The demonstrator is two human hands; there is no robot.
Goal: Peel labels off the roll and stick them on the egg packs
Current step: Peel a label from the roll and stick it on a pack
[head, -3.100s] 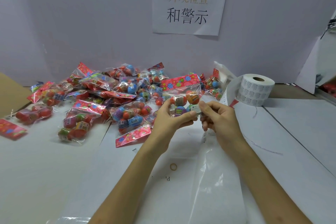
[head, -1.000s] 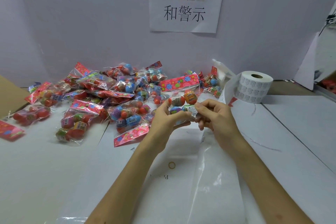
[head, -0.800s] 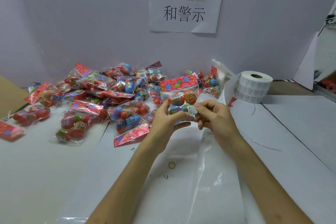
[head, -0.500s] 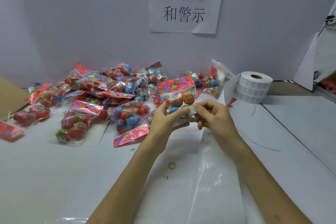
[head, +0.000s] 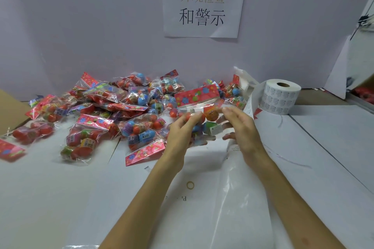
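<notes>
Left hand [head: 181, 129] gripping egg pack [head: 210, 114], right hand [head: 241, 127] blurred, fingers [head: 230, 110] loosely spread beside it, contact unclear

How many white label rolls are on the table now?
1. The white paper label roll stands on end at back right, beside the heap of clear-bagged egg packs; another could hide behind that heap.

Egg pack heap [head: 121, 111] left on table [head: 50, 198]; label roll [head: 280, 97] right; single pack [head: 197, 95] between them; sign [head: 203, 2] on wall [head: 101, 26] behind.
</notes>
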